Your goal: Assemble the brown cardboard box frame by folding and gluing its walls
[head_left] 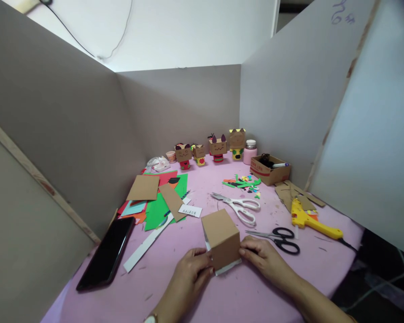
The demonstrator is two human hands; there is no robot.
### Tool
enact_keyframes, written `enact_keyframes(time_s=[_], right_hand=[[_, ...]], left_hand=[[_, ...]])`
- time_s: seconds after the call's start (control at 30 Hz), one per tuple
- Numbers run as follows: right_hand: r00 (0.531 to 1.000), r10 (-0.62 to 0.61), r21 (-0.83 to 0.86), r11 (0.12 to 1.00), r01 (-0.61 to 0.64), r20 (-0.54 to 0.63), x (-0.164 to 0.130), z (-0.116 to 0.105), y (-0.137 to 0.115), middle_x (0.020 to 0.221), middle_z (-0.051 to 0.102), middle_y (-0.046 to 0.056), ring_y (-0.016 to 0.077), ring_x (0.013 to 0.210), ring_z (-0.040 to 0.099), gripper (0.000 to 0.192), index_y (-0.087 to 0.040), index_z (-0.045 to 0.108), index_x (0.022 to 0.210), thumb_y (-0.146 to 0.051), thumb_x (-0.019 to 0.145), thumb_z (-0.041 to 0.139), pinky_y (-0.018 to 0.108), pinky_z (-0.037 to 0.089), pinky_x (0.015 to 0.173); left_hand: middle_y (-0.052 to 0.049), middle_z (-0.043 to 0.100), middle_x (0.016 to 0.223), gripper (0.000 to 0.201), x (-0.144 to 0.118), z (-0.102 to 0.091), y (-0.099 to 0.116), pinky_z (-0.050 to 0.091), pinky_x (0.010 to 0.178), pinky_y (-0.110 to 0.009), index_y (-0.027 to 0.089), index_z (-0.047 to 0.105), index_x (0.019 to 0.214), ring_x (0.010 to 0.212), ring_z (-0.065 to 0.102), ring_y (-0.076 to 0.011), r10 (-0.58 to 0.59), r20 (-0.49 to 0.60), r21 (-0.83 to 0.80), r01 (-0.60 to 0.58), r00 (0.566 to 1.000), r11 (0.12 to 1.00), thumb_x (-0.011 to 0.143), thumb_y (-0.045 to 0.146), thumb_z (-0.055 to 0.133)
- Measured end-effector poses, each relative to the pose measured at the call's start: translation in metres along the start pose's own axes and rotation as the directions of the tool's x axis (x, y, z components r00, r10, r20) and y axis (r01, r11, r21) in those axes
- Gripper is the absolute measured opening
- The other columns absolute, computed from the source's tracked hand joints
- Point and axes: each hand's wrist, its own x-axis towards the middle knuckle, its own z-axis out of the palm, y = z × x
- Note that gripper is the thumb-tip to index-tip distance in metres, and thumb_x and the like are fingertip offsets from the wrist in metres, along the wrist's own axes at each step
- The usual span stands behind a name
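From where I stand, the brown cardboard box (221, 238) sits at six o'clock on the pink tabletop (204, 184), pinched by the left hand (192, 272) at its eight o'clock and the right hand (261, 255) at its four, where light, even pressure should keep edges square.

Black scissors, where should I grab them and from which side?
Probably best by the loops, with your right hand coming from the right. The black scissors lie flat, blades pointing left toward the folded cardboard and loops to the right, so that side should keep fingers off the blades.
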Motion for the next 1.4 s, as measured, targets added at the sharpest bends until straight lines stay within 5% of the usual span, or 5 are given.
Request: enact_keyframes(time_s=[0.53,1.4], right_hand=[[0.999,0.029,0.002,1.000,-0.029,0.028,-0.003,0.000,-0.002,0.071,0.053,0.001,0.0178,0.070,0.053,0.026,-0.018,0.061,0.072,-0.033,0.090,0.048,0.028,0.039,0.067],[1.000,0.006,-0.018,1.000,-0.006,0.008,-0.002,0.001,0.001,0.067,0.052,0.000,0.0160,0.066,0.052,0.029,-0.019,0.057,0.064,-0.031,0.090,0.049,0.026,0.039,0.064]], left_hand=[[0.004,0.074,0.093,0.017,0.003,-0.008,0.002,0.041,0.086,-0.023,0.031,0.073,0.092,0.098,0.058,-0.0169,-0.019,0.058,-0.065,0.023,0.998,0.998,0.083,0.021,0.064],[0.001,0.075,0.090,0.015,0.006,-0.006,0.000,0.043,0.087,-0.026,0.026,0.075,0.079,0.096,0.061,-0.0180,0.025,0.055,-0.044,-0.023,0.998,0.999,0.084,0.022,0.062]])
